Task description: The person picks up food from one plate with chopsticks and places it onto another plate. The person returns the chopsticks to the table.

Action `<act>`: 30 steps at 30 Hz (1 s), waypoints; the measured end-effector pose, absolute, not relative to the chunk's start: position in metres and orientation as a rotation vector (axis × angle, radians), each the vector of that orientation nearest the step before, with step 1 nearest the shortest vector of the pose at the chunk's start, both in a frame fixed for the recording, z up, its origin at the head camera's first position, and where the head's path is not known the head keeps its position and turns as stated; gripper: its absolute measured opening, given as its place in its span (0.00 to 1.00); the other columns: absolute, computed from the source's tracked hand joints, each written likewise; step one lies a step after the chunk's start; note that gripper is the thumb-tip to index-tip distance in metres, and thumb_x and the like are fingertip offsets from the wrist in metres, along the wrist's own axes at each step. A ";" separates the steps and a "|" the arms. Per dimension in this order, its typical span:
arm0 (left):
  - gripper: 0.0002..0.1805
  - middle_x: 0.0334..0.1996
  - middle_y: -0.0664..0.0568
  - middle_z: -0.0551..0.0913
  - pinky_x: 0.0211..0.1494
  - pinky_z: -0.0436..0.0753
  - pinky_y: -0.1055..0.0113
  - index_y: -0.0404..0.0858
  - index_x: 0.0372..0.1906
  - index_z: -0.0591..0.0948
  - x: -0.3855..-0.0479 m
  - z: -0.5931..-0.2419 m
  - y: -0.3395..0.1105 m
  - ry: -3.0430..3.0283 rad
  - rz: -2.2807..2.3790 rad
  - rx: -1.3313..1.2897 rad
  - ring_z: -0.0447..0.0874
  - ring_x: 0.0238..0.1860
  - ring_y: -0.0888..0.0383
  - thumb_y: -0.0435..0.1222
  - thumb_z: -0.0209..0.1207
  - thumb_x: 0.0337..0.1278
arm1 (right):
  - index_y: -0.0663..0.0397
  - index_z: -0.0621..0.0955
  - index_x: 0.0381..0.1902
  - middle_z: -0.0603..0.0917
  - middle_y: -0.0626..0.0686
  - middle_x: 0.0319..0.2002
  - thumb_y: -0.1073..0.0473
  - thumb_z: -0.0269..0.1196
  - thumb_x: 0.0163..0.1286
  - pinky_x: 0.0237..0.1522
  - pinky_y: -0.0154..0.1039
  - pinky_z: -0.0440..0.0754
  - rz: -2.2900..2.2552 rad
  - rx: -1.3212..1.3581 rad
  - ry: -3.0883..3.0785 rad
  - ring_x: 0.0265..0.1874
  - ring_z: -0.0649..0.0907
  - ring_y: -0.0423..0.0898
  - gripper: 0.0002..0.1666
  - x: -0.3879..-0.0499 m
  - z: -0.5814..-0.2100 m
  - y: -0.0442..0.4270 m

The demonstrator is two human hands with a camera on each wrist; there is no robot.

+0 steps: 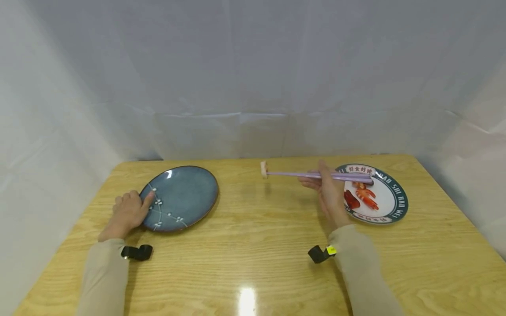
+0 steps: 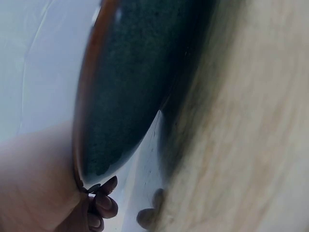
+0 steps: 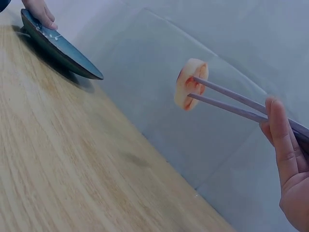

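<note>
My left hand (image 1: 130,211) grips the left rim of a round blue-grey plate (image 1: 189,193), thumb over the top edge and fingers outside the rim. White blossom sprigs decorate that plate, and its curved dark underside (image 2: 130,87) fills much of the left wrist view. A pair of lilac chopsticks (image 1: 292,174) is held in my right hand (image 1: 330,193), pointing left. Between their tips hangs a small pale piece of food (image 3: 191,84) with orange-red patches, above the table. The chopsticks' thick ends reach over the plate on the right.
On the right of the wooden table (image 1: 205,272) stands a white plate with a dark green lettered rim (image 1: 399,199). A red-orange shrimp-like piece (image 1: 366,197) and a dark red piece (image 1: 351,199) lie on it. Pale sheeting (image 1: 253,87) hangs behind the table.
</note>
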State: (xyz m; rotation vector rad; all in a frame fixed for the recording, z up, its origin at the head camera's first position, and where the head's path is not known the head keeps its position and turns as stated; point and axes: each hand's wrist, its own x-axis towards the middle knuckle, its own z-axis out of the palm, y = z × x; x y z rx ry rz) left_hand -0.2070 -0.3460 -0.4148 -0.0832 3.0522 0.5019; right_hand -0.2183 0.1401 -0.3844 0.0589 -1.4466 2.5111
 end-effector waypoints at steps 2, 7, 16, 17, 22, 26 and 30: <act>0.42 0.42 0.18 0.66 0.45 0.63 0.39 0.14 0.44 0.64 -0.207 -0.415 -0.346 3.052 0.499 -0.085 0.62 0.41 0.30 0.56 0.28 0.74 | 0.57 0.84 0.24 0.86 0.57 0.24 0.57 0.50 0.77 0.30 0.40 0.83 2.503 0.062 -1.479 0.23 0.87 0.48 0.23 -0.218 -0.385 0.138; 0.42 0.42 0.19 0.66 0.45 0.64 0.39 0.14 0.45 0.63 -0.206 -0.414 -0.345 3.049 0.497 -0.088 0.62 0.41 0.30 0.57 0.28 0.74 | 0.56 0.84 0.25 0.87 0.56 0.24 0.57 0.50 0.77 0.31 0.41 0.83 2.491 0.082 -1.514 0.23 0.87 0.48 0.23 -0.219 -0.385 0.135; 0.42 0.42 0.18 0.66 0.45 0.64 0.39 0.14 0.45 0.63 -0.206 -0.415 -0.345 3.049 0.493 -0.094 0.62 0.42 0.30 0.56 0.28 0.74 | 0.60 0.83 0.26 0.86 0.58 0.22 0.60 0.51 0.77 0.29 0.43 0.83 2.494 0.095 -1.475 0.21 0.87 0.50 0.21 -0.221 -0.383 0.121; 0.41 0.42 0.18 0.66 0.44 0.64 0.40 0.14 0.45 0.63 -0.206 -0.415 -0.345 3.049 0.490 -0.095 0.62 0.42 0.30 0.56 0.28 0.74 | 0.60 0.82 0.26 0.86 0.58 0.22 0.60 0.51 0.77 0.28 0.43 0.83 2.490 0.094 -1.481 0.21 0.87 0.50 0.21 -0.221 -0.382 0.120; 0.42 0.42 0.19 0.66 0.45 0.64 0.39 0.14 0.45 0.63 -0.206 -0.415 -0.344 3.047 0.492 -0.103 0.62 0.42 0.30 0.56 0.28 0.74 | 0.60 0.82 0.26 0.85 0.57 0.22 0.60 0.52 0.76 0.30 0.44 0.83 2.484 0.073 -1.504 0.21 0.87 0.50 0.19 -0.220 -0.380 0.115; 0.42 0.43 0.18 0.65 0.46 0.63 0.39 0.14 0.46 0.63 -0.206 -0.414 -0.344 3.046 0.504 -0.099 0.61 0.42 0.30 0.57 0.28 0.74 | 0.62 0.81 0.28 0.86 0.56 0.21 0.59 0.52 0.76 0.31 0.43 0.83 2.446 0.066 -1.577 0.21 0.87 0.49 0.18 -0.219 -0.377 0.112; 0.43 0.44 0.18 0.65 0.47 0.62 0.38 0.14 0.46 0.63 -0.206 -0.414 -0.344 3.044 0.508 -0.094 0.61 0.43 0.29 0.57 0.27 0.73 | 0.63 0.81 0.31 0.86 0.58 0.23 0.56 0.53 0.76 0.31 0.44 0.83 2.411 0.110 -1.609 0.22 0.87 0.49 0.19 -0.220 -0.377 0.109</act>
